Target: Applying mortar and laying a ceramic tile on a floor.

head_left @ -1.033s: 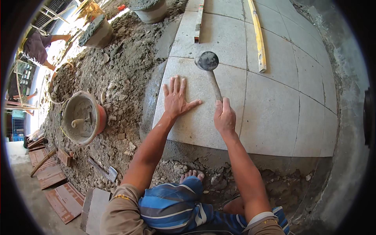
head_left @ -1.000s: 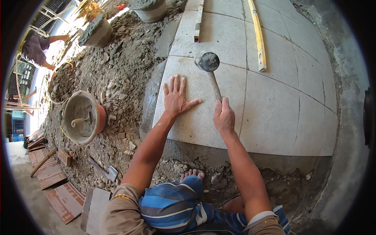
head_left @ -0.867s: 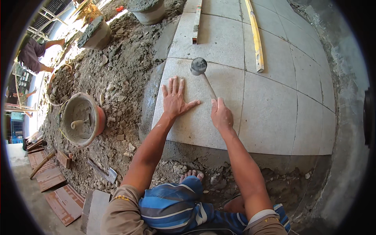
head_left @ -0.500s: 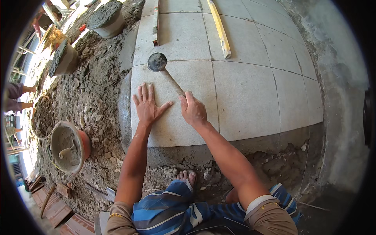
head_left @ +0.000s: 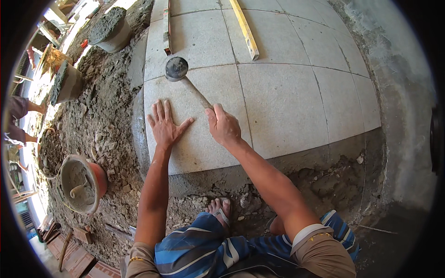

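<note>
Black-headed, the mallet (head_left: 191,86) slants forward and leftward from the right hand (head_left: 224,125), whose fingers clamp its handle, so its head shows against the far edge of the pale tile (head_left: 204,143), beyond the left hand (head_left: 167,129), palm-down with fingers spread apart.

The right hand (head_left: 225,126) grips a mallet (head_left: 177,69).

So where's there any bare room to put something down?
The broad tile right of the right hand, below the yellow level, looks mostly bare; so does the tiling between that level and the narrow bar. Crowded: around the left hand and mallet, and the rubble with its buckets.
</note>
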The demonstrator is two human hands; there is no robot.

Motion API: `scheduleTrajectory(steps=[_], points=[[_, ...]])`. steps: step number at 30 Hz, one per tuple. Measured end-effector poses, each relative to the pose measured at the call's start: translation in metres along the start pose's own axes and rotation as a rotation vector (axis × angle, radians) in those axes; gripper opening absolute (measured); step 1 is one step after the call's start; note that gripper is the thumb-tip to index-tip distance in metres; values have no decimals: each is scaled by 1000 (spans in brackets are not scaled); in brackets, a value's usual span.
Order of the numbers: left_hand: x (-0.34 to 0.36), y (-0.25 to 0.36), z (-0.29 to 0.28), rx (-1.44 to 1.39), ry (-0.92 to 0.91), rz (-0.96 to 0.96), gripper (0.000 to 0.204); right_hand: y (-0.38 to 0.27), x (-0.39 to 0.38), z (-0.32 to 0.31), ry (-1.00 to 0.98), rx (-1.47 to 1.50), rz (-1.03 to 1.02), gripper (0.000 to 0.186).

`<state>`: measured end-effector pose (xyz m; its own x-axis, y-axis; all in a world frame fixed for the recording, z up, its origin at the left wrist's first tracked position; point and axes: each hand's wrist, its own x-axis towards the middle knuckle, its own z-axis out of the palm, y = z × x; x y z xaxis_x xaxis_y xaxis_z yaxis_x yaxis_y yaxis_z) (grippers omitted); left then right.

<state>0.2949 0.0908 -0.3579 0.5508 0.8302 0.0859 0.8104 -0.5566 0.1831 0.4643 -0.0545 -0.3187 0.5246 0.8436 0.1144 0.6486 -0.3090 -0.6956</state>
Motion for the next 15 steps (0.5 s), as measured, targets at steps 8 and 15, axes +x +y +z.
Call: scheduleTrajectory(steps=[8,15], points=[[-3,-1,0,7,4,28,124,-17,0,-35,-85,0,104,36],[-3,21,-1,-29,32,99,127,-33,-30,-71,222,353,-183,30]])
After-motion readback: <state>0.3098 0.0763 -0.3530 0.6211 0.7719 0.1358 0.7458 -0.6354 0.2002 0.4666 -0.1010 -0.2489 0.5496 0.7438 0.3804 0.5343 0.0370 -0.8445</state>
